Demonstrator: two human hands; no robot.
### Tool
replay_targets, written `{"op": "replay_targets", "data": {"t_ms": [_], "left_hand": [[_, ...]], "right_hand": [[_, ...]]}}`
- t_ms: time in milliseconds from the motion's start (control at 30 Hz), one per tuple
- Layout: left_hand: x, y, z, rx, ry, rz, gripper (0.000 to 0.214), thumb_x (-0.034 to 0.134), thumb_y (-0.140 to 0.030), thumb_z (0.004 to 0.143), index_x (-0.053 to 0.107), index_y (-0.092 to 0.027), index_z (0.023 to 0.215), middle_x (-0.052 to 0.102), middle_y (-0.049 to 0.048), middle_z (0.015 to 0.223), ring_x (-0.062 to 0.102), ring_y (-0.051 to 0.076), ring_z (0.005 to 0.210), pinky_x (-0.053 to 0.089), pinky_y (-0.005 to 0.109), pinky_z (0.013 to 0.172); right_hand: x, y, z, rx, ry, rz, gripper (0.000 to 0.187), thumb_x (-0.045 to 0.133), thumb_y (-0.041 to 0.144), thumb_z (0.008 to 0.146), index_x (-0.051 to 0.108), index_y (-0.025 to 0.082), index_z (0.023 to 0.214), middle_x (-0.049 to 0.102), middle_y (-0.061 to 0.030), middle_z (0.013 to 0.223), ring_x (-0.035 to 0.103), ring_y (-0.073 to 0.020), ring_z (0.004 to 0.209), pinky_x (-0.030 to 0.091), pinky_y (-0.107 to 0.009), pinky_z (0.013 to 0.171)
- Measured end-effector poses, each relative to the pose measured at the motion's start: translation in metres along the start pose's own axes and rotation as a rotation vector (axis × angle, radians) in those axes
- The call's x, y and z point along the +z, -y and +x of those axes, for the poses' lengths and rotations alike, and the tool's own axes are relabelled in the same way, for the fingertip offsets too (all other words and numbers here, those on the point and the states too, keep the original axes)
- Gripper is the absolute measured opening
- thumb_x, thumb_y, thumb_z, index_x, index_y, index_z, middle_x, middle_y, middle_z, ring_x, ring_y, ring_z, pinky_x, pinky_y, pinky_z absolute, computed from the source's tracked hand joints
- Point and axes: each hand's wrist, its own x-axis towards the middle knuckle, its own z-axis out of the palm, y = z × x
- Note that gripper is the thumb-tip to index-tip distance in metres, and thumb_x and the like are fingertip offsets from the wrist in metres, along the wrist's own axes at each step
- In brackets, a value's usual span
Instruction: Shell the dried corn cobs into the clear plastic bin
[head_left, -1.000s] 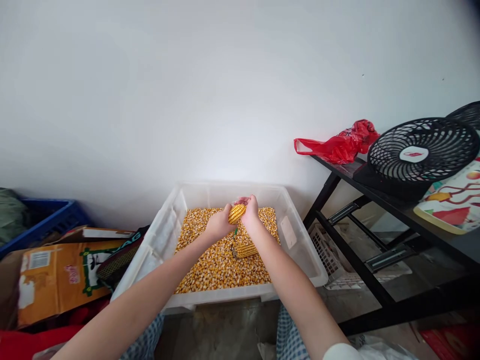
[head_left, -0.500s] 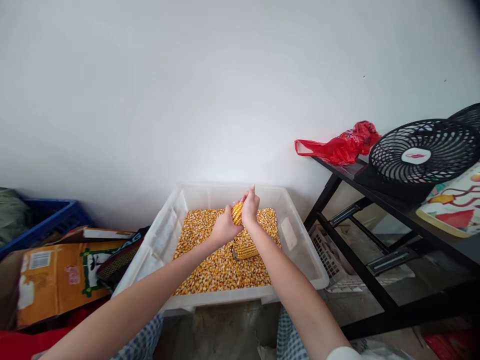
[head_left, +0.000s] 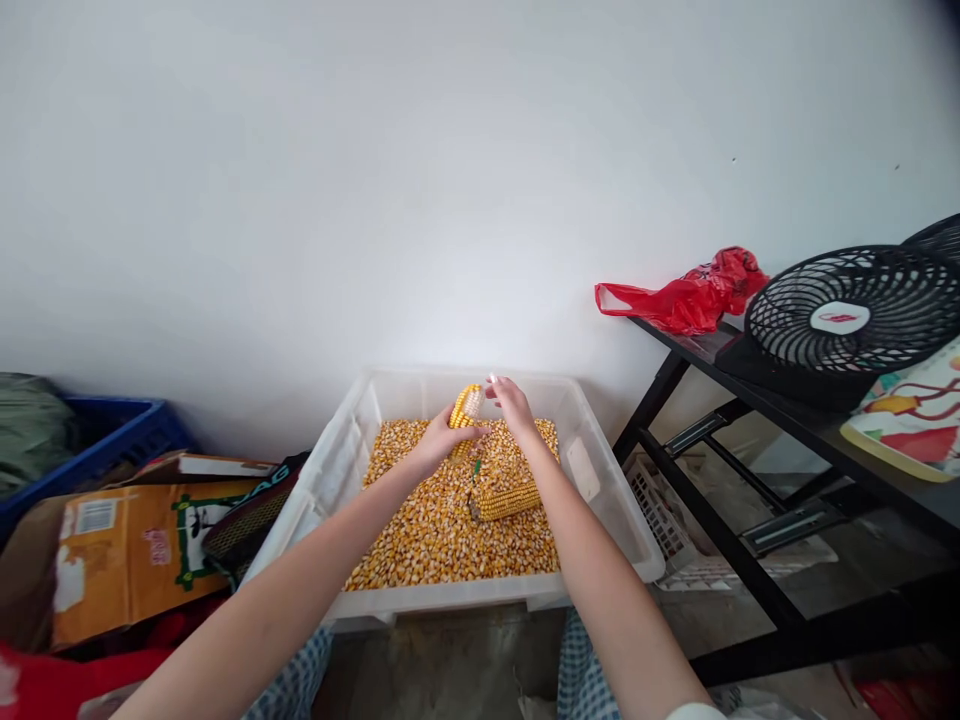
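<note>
My left hand [head_left: 442,437] is wrapped round a corn cob [head_left: 463,408], which it holds tilted over a bin of loose kernels. Yellow kernels cover the cob's left side, while a pale bare patch shows on its right. Just right of the cob, my right hand [head_left: 511,402] has its fingers apart and slightly curled, with nothing visible in them. A second cob [head_left: 510,502], full of kernels, lies on the loose corn kernels [head_left: 442,545] below my hands. Something small and green [head_left: 476,467] shows near the held cob; its kind is unclear.
The translucent plastic bin [head_left: 622,535] stands against a white wall. At right, a black table [head_left: 795,400] bears a fan [head_left: 840,315] and a red plastic bag [head_left: 694,300]. A cardboard box [head_left: 124,560] and a blue crate [head_left: 142,440] are at left.
My right hand has come away from the cob and opened. The cob now stands more upright in my left hand, its pale bare side showing.
</note>
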Motion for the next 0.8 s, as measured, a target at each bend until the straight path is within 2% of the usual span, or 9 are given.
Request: {"op": "replay_targets", "data": {"t_ms": [67,167,300,400,500,567,667,733,800], "left_hand": [[-0.003,-0.001,0.0,0.019,0.015,0.019,0.053,0.07,-0.032,0.061,0.05,-0.014,0.106,0.058,0.0009,0.079,0.055,0.012,0.063,0.047,0.024,0.056],[-0.005,0.002,0.002,0.052,0.015,0.097,0.052,0.071,-0.032,0.06,0.052,-0.014,0.104,0.06,0.002,0.083,0.055,0.012,0.063,0.047,0.023,0.054],[-0.007,0.008,0.004,0.046,0.007,0.189,0.05,0.068,-0.034,0.061,0.052,-0.013,0.103,0.061,0.0034,0.085,0.055,0.012,0.06,0.045,0.023,0.049],[-0.009,0.013,0.005,0.074,0.014,0.312,0.046,0.066,-0.033,0.062,0.052,-0.014,0.101,0.06,0.0012,0.079,0.054,0.012,0.057,0.044,0.023,0.049],[-0.009,0.017,0.006,0.114,0.007,0.457,0.043,0.066,-0.032,0.06,0.052,-0.016,0.097,0.059,-0.0012,0.073,0.054,0.012,0.057,0.042,0.022,0.05],[-0.008,0.02,0.007,0.122,-0.002,0.493,0.045,0.067,-0.035,0.06,0.051,-0.016,0.098,0.058,-0.0012,0.074,0.053,0.013,0.059,0.041,0.023,0.051],[-0.006,0.02,0.008,0.105,0.002,0.472,0.053,0.069,-0.041,0.058,0.051,-0.015,0.1,0.058,-0.0004,0.076,0.054,0.013,0.061,0.042,0.024,0.053],[-0.005,0.018,0.008,0.074,0.006,0.421,0.056,0.07,-0.042,0.057,0.05,-0.014,0.102,0.059,0.0005,0.079,0.054,0.014,0.063,0.043,0.024,0.054],[-0.005,0.014,0.006,0.051,-0.002,0.35,0.057,0.07,-0.041,0.057,0.05,-0.014,0.103,0.059,0.0021,0.083,0.055,0.015,0.067,0.044,0.025,0.056]], "right_hand": [[0.004,0.005,-0.005,-0.051,0.099,-0.057,0.037,0.052,0.05,0.077,0.062,0.023,0.1,0.066,-0.0018,0.09,0.06,-0.0148,0.081,0.044,-0.024,0.071],[0.01,0.01,-0.012,-0.102,0.136,-0.226,0.035,0.048,0.049,0.081,0.063,0.022,0.095,0.066,-0.001,0.079,0.057,-0.0134,0.068,0.042,-0.022,0.061],[0.014,0.009,-0.017,-0.148,0.06,-0.425,0.036,0.038,0.047,0.087,0.062,0.021,0.086,0.061,-0.0007,0.064,0.053,-0.0134,0.057,0.036,-0.022,0.055],[0.016,0.002,-0.016,-0.118,-0.056,-0.462,0.04,0.032,0.046,0.089,0.061,0.02,0.079,0.06,-0.002,0.062,0.053,-0.0144,0.057,0.036,-0.023,0.056],[0.016,-0.006,-0.01,-0.014,-0.131,-0.362,0.048,0.026,0.047,0.089,0.059,0.019,0.069,0.059,-0.0031,0.06,0.054,-0.0147,0.056,0.038,-0.024,0.056],[0.013,-0.011,-0.006,0.089,-0.067,-0.233,0.05,0.028,0.052,0.087,0.06,0.018,0.069,0.059,-0.0026,0.059,0.054,-0.0143,0.054,0.039,-0.024,0.052],[0.007,-0.013,-0.002,0.218,-0.017,-0.049,0.047,0.038,0.057,0.081,0.064,0.018,0.082,0.063,-0.0024,0.066,0.057,-0.0142,0.059,0.042,-0.022,0.051],[0.004,-0.009,-0.001,0.24,-0.04,0.029,0.047,0.042,0.057,0.079,0.065,0.019,0.094,0.066,-0.003,0.077,0.06,-0.0143,0.069,0.045,-0.022,0.055],[0.003,-0.004,-0.002,0.25,-0.003,0.1,0.048,0.042,0.058,0.079,0.064,0.02,0.1,0.067,-0.0035,0.085,0.061,-0.0141,0.075,0.047,-0.022,0.058]]}}
